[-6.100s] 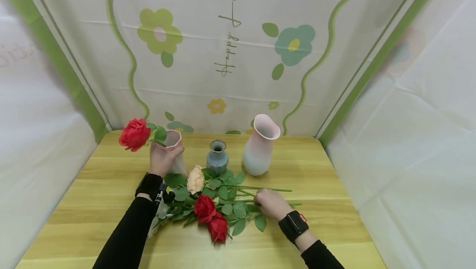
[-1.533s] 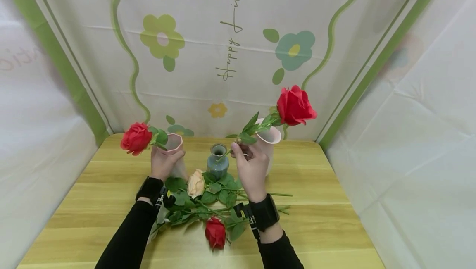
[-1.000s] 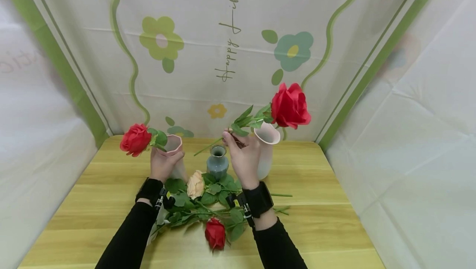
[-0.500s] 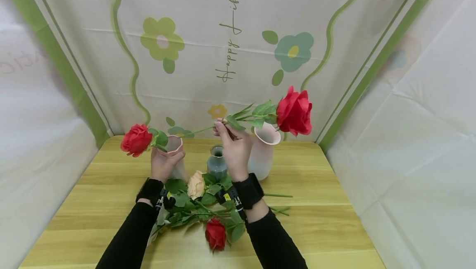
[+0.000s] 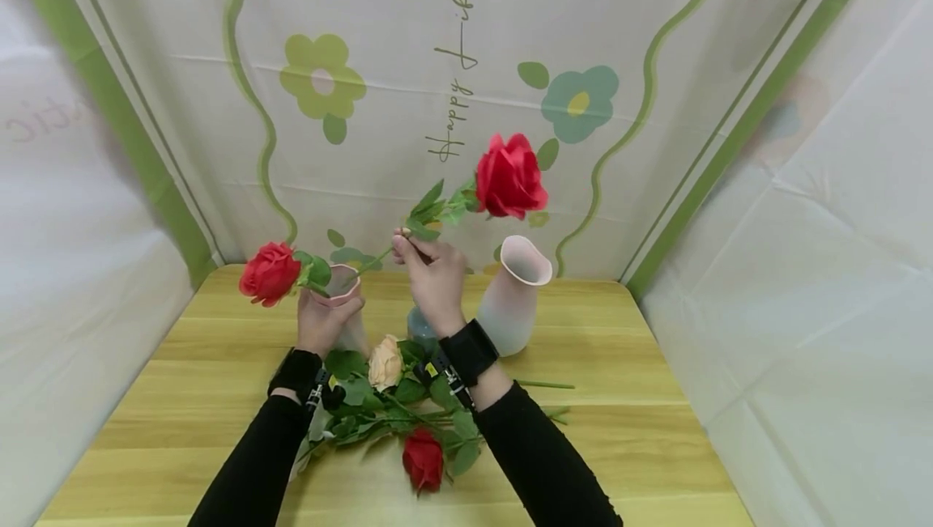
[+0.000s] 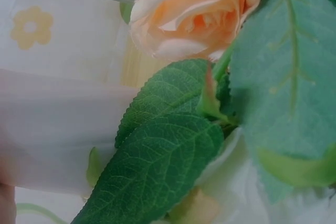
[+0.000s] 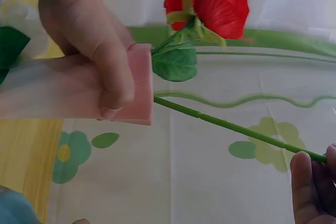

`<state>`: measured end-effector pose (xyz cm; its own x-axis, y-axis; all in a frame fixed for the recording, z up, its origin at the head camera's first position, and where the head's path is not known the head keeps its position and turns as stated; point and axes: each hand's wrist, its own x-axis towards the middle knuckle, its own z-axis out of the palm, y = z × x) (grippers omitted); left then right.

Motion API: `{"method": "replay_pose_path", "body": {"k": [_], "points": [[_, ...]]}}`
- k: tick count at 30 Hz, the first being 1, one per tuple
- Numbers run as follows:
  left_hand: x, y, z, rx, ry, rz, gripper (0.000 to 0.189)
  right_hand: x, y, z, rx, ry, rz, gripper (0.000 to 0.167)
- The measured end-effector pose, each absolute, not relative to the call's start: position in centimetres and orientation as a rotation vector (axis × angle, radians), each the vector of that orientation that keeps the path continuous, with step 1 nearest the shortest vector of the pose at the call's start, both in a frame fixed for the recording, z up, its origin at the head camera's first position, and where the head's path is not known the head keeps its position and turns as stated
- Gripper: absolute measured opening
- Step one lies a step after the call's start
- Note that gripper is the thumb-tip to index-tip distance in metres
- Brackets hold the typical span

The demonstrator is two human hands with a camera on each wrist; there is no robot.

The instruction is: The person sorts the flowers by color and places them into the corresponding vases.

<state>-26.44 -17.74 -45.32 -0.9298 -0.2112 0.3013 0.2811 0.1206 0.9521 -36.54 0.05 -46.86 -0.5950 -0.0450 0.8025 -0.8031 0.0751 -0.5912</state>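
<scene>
My left hand grips a faceted pink-and-white vase near its rim, at the table's back left. One red rose stands in it, leaning left over the hand. My right hand pinches the green stem of another red rose between thumb and fingers, with the bloom up to the right. In the right wrist view, that stem slants to the mouth of the pink vase, its lower end out of sight inside. Behind my right hand, a small blue vase is partly hidden.
A taller pink-to-white vase with a wavy rim stands to the right. In front lie a peach rose, a red rose, a white flower and leafy stems on the wooden table. Printed cloth walls surround the table.
My right hand has picked up a red rose from the pile and carried it left; its stem end now enters the pink vase's mouth. My left hand keeps holding that vase.
</scene>
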Motion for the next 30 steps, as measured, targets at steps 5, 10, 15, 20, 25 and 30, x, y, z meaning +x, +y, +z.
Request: {"method": "replay_pose_path", "body": {"k": [5, 10, 15, 20, 25, 30], "points": [[-26.3, -17.5, -45.7, -0.056, -1.982, -1.881, 0.07, -27.5, 0.4, -37.0, 0.857, -1.947, 1.608, 0.026], [-26.2, -17.6, -45.9, -0.079, -1.959, -1.875, 0.068, -26.5, 0.0, -36.2, 0.864, -2.124, 1.51, 0.025], [-26.4, -17.8, -45.7, -0.113, -1.997, -1.788, 0.067, -27.1, -0.5, -36.6, 0.881, -2.238, 1.433, 0.028], [-26.5, -18.0, -45.5, -0.103, -1.978, -1.804, 0.067, -28.0, -1.3, -36.5, 0.994, -2.296, 1.35, 0.029], [-26.7, -18.1, -45.6, -0.114, -1.911, -1.888, 0.068, -28.7, -2.0, -36.5, 1.063, -2.448, 1.118, 0.029], [-26.8, -18.1, -45.9, -0.057, -1.883, -2.074, 0.076, -29.6, -2.7, -36.3, 1.083, -2.59, 0.868, 0.028]]}}
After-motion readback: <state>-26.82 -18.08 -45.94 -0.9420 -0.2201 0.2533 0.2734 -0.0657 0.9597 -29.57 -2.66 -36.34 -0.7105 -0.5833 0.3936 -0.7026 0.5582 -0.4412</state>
